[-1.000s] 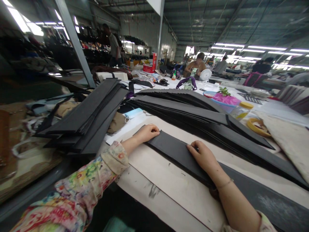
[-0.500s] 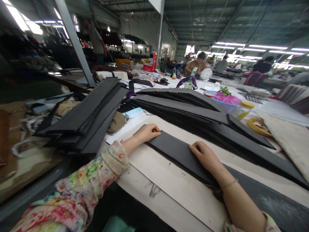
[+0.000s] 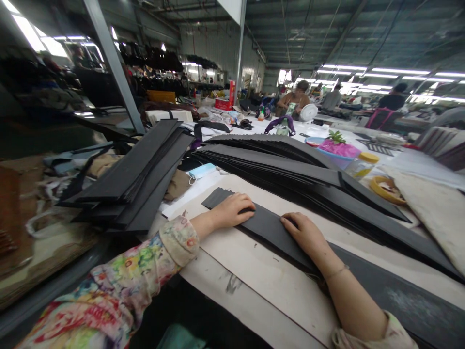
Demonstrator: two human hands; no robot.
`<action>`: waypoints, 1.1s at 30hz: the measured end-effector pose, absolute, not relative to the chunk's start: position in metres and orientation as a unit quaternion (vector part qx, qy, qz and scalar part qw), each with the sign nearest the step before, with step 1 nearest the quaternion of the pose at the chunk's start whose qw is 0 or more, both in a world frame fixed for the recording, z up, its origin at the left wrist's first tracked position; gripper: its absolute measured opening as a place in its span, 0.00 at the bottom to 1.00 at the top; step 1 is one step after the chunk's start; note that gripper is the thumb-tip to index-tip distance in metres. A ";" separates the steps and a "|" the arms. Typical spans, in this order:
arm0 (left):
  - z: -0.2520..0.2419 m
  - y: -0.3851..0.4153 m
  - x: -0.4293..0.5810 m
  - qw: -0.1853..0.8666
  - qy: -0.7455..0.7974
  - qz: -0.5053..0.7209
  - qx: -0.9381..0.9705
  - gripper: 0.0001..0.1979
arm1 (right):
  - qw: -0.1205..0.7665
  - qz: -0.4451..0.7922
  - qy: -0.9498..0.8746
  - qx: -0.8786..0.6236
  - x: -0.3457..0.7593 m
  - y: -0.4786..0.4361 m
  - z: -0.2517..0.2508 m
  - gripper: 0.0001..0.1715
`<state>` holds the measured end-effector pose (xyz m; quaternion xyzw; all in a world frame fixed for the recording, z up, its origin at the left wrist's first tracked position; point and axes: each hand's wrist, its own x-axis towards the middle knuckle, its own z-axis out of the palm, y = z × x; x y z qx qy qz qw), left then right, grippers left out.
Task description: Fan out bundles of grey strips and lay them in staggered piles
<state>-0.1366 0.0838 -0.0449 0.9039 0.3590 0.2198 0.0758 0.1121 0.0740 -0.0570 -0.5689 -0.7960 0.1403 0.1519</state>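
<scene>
A long flat black strip lies slantwise on pale sheets in front of me, with several strip ends fanned in small steps at its far left end. My left hand is on this strip near that end, fingers bent over its top and thumb close to them. Farther along it, my right hand has its fingers and thumb curled at the strip's far edge. What lies under the fingers of both hands is partly hidden. A wider dark strip extends beneath my right forearm.
Large fanned stacks of black strips lie just beyond my hands. Another stack rests at the left. A blue face mask, a yellow-lidded jar and a yellow bowl are nearby. A person sits across the table.
My left hand has moved right along the strip from its far left end, uncovering the stepped ends, and its pinch has loosened. My right hand stays almost in place.
</scene>
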 end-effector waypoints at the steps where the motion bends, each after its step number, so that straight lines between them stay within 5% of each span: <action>1: -0.045 0.082 -0.136 0.069 0.369 0.216 0.902 0.09 | 0.144 0.138 -0.796 -0.572 0.112 0.074 -0.056 0.20; 12: -0.051 0.069 -0.132 0.011 0.421 0.186 0.888 0.11 | 0.021 0.133 -0.756 -0.640 0.127 0.085 -0.031 0.38; 23: -0.045 0.069 -0.136 0.002 0.420 0.194 0.887 0.17 | 0.067 0.061 -0.809 -0.581 0.113 0.055 -0.026 0.26; 29: -0.015 0.067 -0.132 -0.056 0.321 0.168 0.930 0.30 | 0.099 -0.159 -0.845 -0.501 0.106 0.017 -0.014 0.22; 33: -0.004 0.059 -0.122 -0.070 0.301 0.126 0.943 0.27 | 0.106 -0.246 -0.844 -0.465 0.102 -0.002 -0.019 0.21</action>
